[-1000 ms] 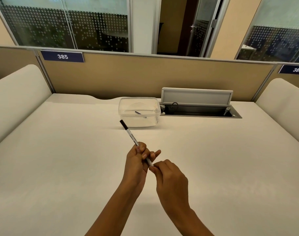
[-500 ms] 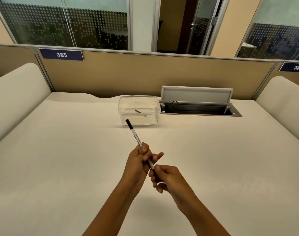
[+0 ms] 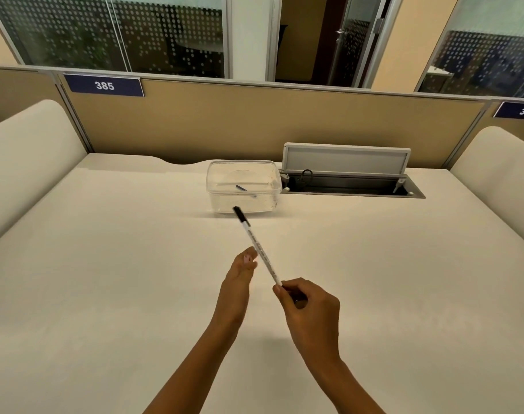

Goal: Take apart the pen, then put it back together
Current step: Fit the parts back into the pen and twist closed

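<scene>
The right hand (image 3: 310, 306) has the slim white pen with the black cap (image 3: 259, 249) pinched at its near end, fingers curled tight around the barrel; the pen slants up and away to the left, and its black cap sits in line with the front wall of the clear plastic rectangular tub (image 3: 243, 186) from this view; how high the pen is above the desk cannot be told. The left hand (image 3: 238, 279) is just beside the pen's middle, fingers loose and slack, thumb tip close to the barrel; whether it touches the pen cannot be told; it grips nothing.

Both forearms rise from the bottom edge over the wide cream desk top (image 3: 105, 294); the hands hang above its middle, near each other. Inside the tub lies a small dark thin piece (image 3: 245, 190), slanted on the floor of it; too small to tell what it is. Right of the tub, just beside it, the grey cable hatch with its lid raised (image 3: 347, 171) is sunk in the desk; behind runs the tan partition panel (image 3: 254, 121) with the blue plate reading 385 (image 3: 104, 85) on its left and another blue plate reading 386 (image 3: 520, 110) at far right; dotted glass walls stand beyond.
</scene>
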### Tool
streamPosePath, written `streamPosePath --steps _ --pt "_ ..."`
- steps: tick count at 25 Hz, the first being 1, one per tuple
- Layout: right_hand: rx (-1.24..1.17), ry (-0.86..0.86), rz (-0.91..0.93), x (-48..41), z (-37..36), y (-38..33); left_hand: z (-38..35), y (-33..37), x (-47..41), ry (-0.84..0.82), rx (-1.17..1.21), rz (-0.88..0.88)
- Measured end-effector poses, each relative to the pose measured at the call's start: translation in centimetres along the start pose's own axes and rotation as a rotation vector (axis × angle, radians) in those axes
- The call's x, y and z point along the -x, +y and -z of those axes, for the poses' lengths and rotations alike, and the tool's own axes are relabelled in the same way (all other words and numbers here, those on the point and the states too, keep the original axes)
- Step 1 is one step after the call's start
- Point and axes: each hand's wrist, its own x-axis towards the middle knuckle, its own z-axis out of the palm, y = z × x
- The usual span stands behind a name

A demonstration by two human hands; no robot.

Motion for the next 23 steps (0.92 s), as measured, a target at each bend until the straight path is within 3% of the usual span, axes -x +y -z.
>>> streamPosePath --steps 4,7,12,23 --pt "0.119 0.101 -0.016 0.2 0.0 3.0 1.2 -5.5 0.4 0.095 -0.706 -0.072" --pt "0.212 0.117 -0.069 0.7 -0.3 5.3 2.4 -8.9 0.6 0.101 -1.045 -0.063" --pt "0.343 0.058 -0.062 1.9 -0.7 7.5 2.7 -11.0 0.8 0.139 -1.202 -0.134" --pt "0.505 -0.02 -0.046 2.5 -1.2 8.5 2.7 -11.1 0.9 0.194 -1.24 -0.187"
